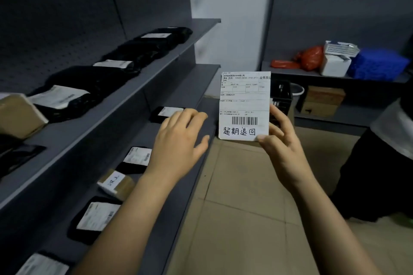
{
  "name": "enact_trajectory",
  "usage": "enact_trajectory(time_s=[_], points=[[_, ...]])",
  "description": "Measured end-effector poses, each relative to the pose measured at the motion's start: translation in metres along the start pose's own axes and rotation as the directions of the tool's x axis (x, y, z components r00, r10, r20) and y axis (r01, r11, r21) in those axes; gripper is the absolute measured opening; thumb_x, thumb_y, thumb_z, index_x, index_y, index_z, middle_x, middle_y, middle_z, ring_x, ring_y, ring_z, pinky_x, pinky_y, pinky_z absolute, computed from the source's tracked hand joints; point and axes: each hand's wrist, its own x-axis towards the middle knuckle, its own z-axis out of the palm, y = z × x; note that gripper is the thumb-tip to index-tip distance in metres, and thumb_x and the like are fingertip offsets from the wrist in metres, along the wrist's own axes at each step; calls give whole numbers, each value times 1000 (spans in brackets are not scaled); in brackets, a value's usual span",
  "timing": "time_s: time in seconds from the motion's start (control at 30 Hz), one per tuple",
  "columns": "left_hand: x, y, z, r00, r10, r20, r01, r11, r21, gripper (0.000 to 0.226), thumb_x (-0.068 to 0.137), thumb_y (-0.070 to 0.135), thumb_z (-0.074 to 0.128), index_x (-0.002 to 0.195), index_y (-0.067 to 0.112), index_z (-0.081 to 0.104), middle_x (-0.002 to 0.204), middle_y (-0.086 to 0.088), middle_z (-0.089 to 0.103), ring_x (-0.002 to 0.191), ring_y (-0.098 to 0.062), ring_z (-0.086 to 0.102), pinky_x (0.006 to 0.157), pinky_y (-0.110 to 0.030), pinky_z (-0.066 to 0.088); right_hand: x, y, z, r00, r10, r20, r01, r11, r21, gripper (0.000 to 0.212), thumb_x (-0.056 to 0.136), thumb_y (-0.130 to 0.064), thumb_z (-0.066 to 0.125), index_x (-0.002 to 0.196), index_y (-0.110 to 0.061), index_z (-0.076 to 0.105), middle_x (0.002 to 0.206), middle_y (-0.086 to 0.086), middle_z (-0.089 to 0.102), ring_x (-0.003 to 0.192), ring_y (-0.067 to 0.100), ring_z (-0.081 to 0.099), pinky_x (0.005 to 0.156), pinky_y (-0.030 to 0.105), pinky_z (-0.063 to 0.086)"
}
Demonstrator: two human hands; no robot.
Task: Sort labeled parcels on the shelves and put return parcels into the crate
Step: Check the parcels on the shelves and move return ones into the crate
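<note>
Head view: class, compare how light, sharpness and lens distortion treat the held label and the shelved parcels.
Head view: the label in the right hand is bright, its barcode and handwriting sharp. Head view: the black parcels on the upper shelf lie dim, their labels too blurred to read. Head view: the white pillar has edges leaning inward toward the bottom, likely wide-lens skew.

1. Upper shelf (196,31): a row of black parcels (89,82) with white labels lies along it; a brown cardboard box (20,114) sits at its left end;
2. Lower shelf (178,196): flat labelled parcels (96,219) lie in a line; a small brown parcel (116,183) lies among them;
3. Far ledge (279,70): red bags (310,58); white boxes (335,65); a blue crate (377,65).
</note>
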Motion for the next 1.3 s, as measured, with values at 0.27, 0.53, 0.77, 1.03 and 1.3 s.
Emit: enact_trajectory(time_s=[0.27, 0.53, 0.77, 1.03, 1.3], points=[[31, 9, 110, 983, 58, 175, -45, 996, -78, 43, 74, 20, 77, 114, 12, 61, 104, -3, 60, 95, -25, 59, 80, -36, 46, 32, 67, -62, 980, 143, -140, -150, 988, -38, 78, 67, -21, 68, 140, -28, 44, 114, -17, 68, 115, 6, 60, 87, 28, 50], [97, -26, 236, 917, 101, 387, -45, 987, -151, 41, 77, 23, 74, 113, 11, 60, 105, -4, 58, 97, -27, 57, 83, -40, 47, 125, 141, -103, 904, 313, -292, -320, 947, 26, 79, 59, -26, 71, 135, -33, 51, 117, 5, 70, 117, 16, 61, 96, 33, 46], [183, -66, 339, 864, 140, 484, -32, 974, -225, 42, 78, 26, 74, 115, 12, 60, 109, -4, 58, 102, -25, 56, 86, -40, 45, 228, 187, -128, 839, 405, -363, -419, 907, 45, 67, 70, -10, 64, 132, -31, 52, 115, 7, 71, 112, 20, 63, 92, 29, 47], [266, -72, 446, 815, 199, 544, -63, 964, -259, 42, 76, 25, 75, 113, 12, 60, 106, -5, 59, 100, -28, 57, 85, -42, 46, 326, 229, -181, 783, 462, -416, -468, 879, 96, 68, 70, -9, 64, 134, -29, 51, 115, 10, 70, 107, 20, 65, 92, 29, 48], [375, -45, 557, 803, 151, 576, -10, 970, -241, 44, 73, 23, 77, 113, 14, 61, 104, -4, 60, 97, -28, 59, 82, -42, 49, 456, 265, -284, 773, 507, -382, -503, 856, 119, 62, 80, 3, 63, 134, -25, 52, 117, 11, 69, 111, 21, 65, 79, 20, 52]])
